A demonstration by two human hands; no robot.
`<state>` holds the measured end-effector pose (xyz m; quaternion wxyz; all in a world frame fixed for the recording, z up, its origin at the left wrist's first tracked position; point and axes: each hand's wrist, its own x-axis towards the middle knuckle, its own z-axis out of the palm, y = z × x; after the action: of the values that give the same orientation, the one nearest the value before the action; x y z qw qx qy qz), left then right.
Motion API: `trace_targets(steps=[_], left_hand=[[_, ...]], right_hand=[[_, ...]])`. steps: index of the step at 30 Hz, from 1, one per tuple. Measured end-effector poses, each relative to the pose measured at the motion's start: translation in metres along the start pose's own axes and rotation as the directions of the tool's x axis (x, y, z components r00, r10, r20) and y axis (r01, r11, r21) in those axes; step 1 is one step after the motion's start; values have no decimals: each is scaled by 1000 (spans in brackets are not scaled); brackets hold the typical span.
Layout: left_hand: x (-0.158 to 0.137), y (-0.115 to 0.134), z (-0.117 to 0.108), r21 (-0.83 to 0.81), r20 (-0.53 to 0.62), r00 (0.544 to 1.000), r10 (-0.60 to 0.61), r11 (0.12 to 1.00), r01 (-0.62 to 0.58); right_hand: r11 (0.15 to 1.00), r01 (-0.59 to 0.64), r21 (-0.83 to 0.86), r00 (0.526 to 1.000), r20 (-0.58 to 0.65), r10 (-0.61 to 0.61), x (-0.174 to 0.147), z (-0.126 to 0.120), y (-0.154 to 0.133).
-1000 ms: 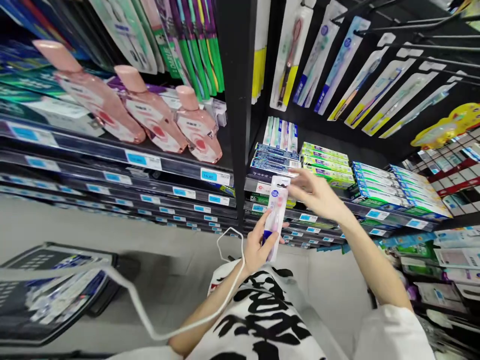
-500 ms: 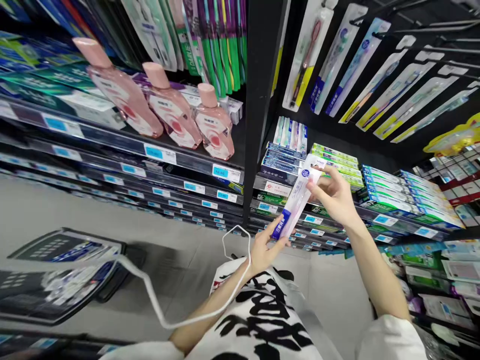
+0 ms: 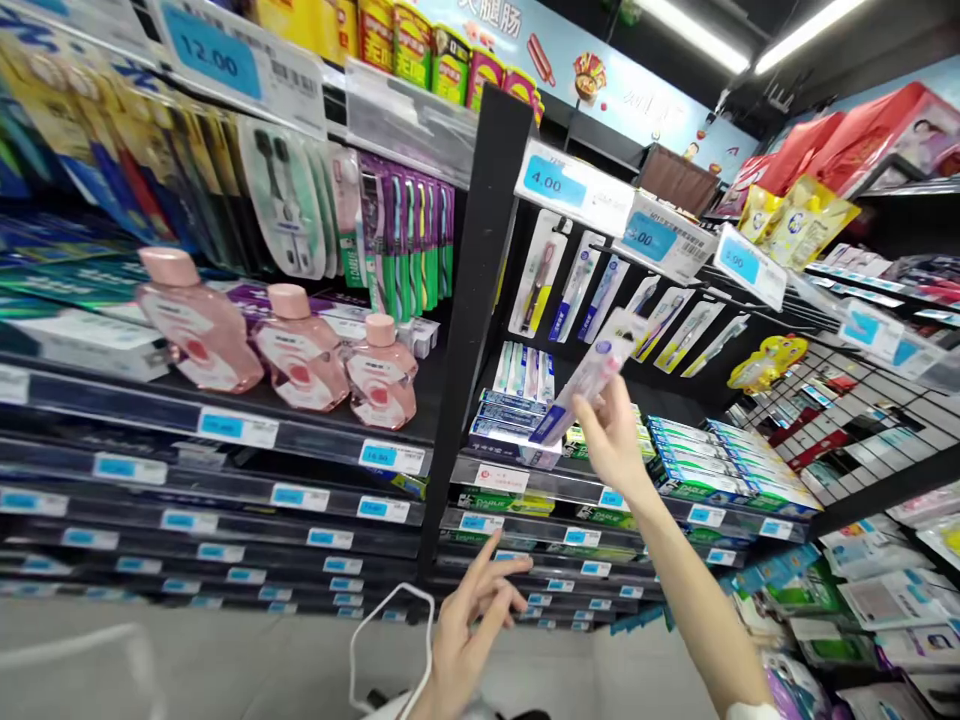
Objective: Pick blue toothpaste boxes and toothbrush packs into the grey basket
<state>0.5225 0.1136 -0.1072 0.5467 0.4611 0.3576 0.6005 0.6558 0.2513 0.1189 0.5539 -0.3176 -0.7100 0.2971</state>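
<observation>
My right hand (image 3: 613, 432) grips a toothbrush in a clear and white blister pack (image 3: 577, 385) by its side, thumb in front. The pack is tilted, its dark blue end low on the left. It is raised before a row of hanging toothbrush packs (image 3: 538, 275). Below and to the left, my left hand (image 3: 480, 610) has its fingers apart and holds nothing. Toothpaste boxes (image 3: 694, 455) lie stacked on the shelf behind my right hand. Small toothbrush packs (image 3: 523, 372) stand on boxes left of the held pack.
Pink mouthwash bottles (image 3: 382, 375) stand on the left shelf, beyond a black upright (image 3: 469, 270). Price tags (image 3: 555, 180) hang along the rail above the toothbrush hooks. A white cable (image 3: 358, 650) loops beside my left wrist. A yellow balloon-like figure (image 3: 769, 362) hangs at the right.
My left hand has let go of the toothbrush pack and dropped lower. My right hand now holds it alone, nearer the hanging packs. The view has tilted upward.
</observation>
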Motion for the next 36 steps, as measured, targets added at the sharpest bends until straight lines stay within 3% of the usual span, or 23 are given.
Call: trace_targets(steps=[5, 12, 20, 27, 36], left_hand=[[-4, -3, -1, 6, 20, 999, 30, 1000, -30], [-4, 15, -14, 14, -28, 999, 16, 1000, -16], [-5, 18, -12, -32, -126, 992, 1, 999, -5], [-6, 19, -31, 34, -94, 994, 56, 998, -53], [-6, 24, -39, 81, -244, 967, 71, 995, -53]], right_hand=[[971, 108, -215, 979, -148, -142, 41, -8, 1], [946, 154, -284, 936, -266, -232, 46, 3, 9], [910, 155, -385, 915, -292, -279, 73, 3, -2], [885, 146, -442, 871, -367, -327, 69, 16, -7], [910, 64, -409, 857, -444, -260, 55, 20, -17]])
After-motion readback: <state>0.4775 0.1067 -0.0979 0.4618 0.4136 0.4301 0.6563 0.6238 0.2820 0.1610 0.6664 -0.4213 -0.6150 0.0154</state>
